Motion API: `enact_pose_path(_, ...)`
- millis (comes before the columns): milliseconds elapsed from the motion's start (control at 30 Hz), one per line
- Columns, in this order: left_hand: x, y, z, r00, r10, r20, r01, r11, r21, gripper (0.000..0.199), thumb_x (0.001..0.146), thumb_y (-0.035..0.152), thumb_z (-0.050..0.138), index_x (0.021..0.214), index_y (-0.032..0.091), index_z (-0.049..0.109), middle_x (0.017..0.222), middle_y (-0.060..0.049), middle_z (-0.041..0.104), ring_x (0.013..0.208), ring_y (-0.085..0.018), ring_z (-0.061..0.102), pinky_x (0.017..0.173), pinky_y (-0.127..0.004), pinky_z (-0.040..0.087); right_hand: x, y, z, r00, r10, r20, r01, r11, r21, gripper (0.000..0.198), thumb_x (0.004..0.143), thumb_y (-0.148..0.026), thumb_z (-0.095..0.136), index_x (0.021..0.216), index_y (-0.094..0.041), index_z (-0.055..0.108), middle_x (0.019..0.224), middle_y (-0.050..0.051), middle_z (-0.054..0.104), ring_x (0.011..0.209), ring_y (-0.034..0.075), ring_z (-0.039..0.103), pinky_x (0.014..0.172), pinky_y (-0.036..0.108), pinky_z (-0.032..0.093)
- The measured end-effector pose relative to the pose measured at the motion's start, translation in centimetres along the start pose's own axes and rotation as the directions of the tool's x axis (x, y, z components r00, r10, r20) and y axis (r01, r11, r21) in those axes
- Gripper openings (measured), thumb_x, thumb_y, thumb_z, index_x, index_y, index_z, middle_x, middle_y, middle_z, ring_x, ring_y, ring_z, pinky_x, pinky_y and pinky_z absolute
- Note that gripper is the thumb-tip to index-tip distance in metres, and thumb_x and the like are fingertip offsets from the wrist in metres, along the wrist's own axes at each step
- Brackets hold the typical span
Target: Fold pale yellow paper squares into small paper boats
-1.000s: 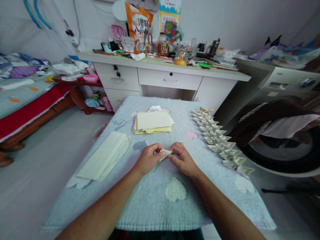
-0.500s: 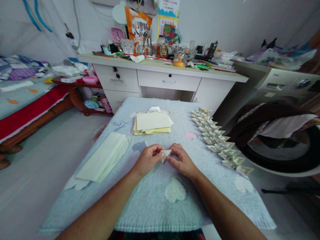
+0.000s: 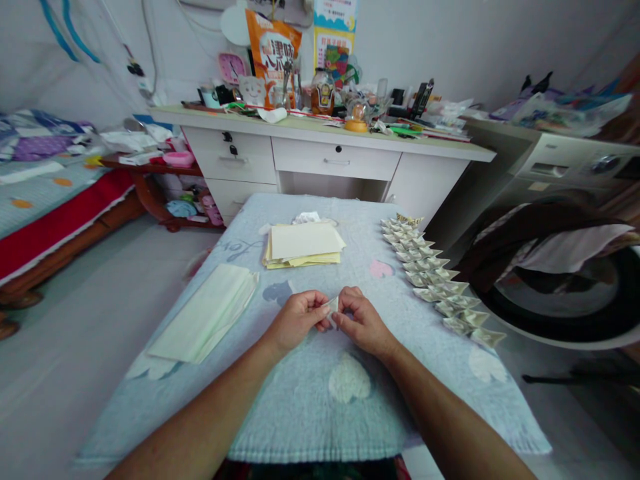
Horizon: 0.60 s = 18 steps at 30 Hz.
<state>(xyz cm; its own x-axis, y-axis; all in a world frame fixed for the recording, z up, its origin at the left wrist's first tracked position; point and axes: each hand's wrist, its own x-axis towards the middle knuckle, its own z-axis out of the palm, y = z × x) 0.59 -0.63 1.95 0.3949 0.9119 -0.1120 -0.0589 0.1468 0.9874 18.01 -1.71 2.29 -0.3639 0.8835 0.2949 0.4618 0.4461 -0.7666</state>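
A small folded piece of paper (image 3: 333,305) is pinched between my two hands, above the middle of the cloth-covered table (image 3: 300,420). My left hand (image 3: 301,316) grips it from the left between thumb and fingers. From the other side my right hand (image 3: 363,319) closes on its right edge, fingers curled. Part of the paper is hidden by the fingertips. A row of folded paper boats (image 3: 434,272) runs along the table's right side. Beyond my hands lies a stack of cream and yellow paper sheets (image 3: 306,241), and to the left a pile of pale green sheets (image 3: 206,313).
A crumpled white tissue (image 3: 307,217) sits behind the paper stack. Past the table stands a white desk (image 3: 335,157) crowded with jars, a pink clock and an orange bag. On the right is a washing machine (image 3: 565,167) with its door open; a bed (image 3: 65,200) is at left.
The folded paper has turned between my fingers, its point now facing up to the right rather than down. Both hands stay in nearly the same place.
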Motion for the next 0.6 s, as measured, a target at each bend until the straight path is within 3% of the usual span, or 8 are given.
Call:
enact_pose_path(233, -0.09, -0.03, 0.29, 1.000, -0.010, 0.015, 0.010, 1.000, 0.006, 0.025, 0.075, 0.035, 0.067, 0.078, 0.013, 0.056, 0.060, 0.002, 0.059, 0.053, -0.010, 0.057, 0.054, -0.023, 0.045, 0.14, -0.18, -0.03, 1.000, 0.021, -0.002, -0.022, 0.999, -0.027, 0.025, 0.088, -0.031, 0.050, 0.066, -0.019, 0.050, 0.074, 0.001, 0.050, 0.080, 0.017, 0.047, 0.078, 0.031, 0.034)
enact_pose_path(400, -0.08, -0.43, 0.23, 0.999, 0.035, -0.002, -0.035, 0.999, 0.001, 0.026, 0.076, 0.033, 0.068, 0.090, 0.014, 0.056, 0.069, 0.001, 0.061, 0.059, -0.011, 0.059, 0.055, -0.022, 0.047, 0.14, -0.39, -0.21, 1.000, 0.019, -0.023, -0.020, 1.000, -0.007, 0.026, 0.089, -0.030, 0.048, 0.065, -0.019, 0.050, 0.073, 0.001, 0.049, 0.080, 0.017, 0.046, 0.079, 0.032, 0.035)
enact_pose_path(600, -0.12, -0.28, 0.15, 0.999, 0.031, -0.045, -0.032, 0.999, -0.043, 0.022, 0.075, 0.028, 0.067, 0.087, 0.014, 0.055, 0.065, 0.002, 0.060, 0.056, -0.010, 0.058, 0.054, -0.021, 0.046, 0.12, -0.39, -0.56, 1.000, 0.012, 0.009, -0.013, 0.996, 0.089, 0.026, 0.090, -0.034, 0.049, 0.069, -0.019, 0.053, 0.076, 0.001, 0.052, 0.082, 0.018, 0.049, 0.081, 0.032, 0.036)
